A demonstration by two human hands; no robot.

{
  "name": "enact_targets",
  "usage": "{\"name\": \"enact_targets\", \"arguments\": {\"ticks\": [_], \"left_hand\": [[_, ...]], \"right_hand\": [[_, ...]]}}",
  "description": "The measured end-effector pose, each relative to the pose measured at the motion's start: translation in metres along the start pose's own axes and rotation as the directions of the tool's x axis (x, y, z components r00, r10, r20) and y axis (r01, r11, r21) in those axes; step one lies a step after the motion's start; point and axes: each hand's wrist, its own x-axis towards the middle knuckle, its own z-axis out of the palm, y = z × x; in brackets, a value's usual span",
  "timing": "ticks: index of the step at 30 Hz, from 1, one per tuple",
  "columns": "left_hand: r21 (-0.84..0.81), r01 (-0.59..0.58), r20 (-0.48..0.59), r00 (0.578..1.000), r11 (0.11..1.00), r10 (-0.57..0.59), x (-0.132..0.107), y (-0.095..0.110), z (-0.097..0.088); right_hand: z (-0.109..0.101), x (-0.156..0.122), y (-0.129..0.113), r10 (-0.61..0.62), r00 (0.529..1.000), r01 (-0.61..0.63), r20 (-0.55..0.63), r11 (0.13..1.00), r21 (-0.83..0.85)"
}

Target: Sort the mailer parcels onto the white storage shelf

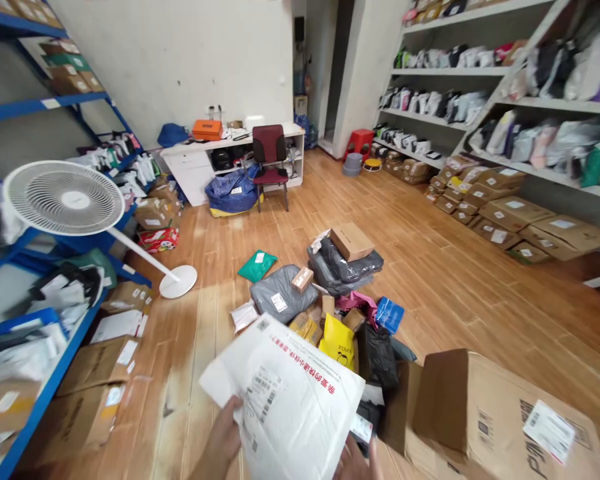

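A large, flat white mailing bag (300,393) with red Chinese print and a barcode label is held tilted in front of me. My left hand (224,433) is closed on its left edge, fingertips on the front. At its lower right edge is my right hand (357,460), partly cut off by the frame, with its fingers curled. Just beyond those fingers shows a dark item with a pale, bright face (363,427); whether the hand grips it or the bag's edge is unclear. Behind the bag lie a yellow bag (337,341), a black bag (381,357) and a grey parcel (284,293).
An open cardboard box (505,413) stands at right. Further parcels lie on the floor, including a green one (257,266). A white fan (177,281) stands at left beside blue shelving (45,103). White shelves (453,71) hold parcels at right. Beyond are a desk (187,167) and chair (269,150).
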Motion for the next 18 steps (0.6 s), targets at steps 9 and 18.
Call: {"name": "enact_targets", "arguments": {"ticks": [9, 18], "left_hand": [[0.118, -0.278, 0.119, 0.957, 0.953, 0.264, -0.062, 0.14, 0.013], [0.147, -0.178, 0.209, 0.967, 0.973, 0.146, -0.048, 0.154, -0.024]], "right_hand": [[0.055, 0.023, -0.121, 0.128, 0.91, -0.26, 0.393, 0.917, 0.303], [0.12, 0.109, -0.12, 0.264, 0.898, -0.368, 0.352, 0.888, 0.276]]}}
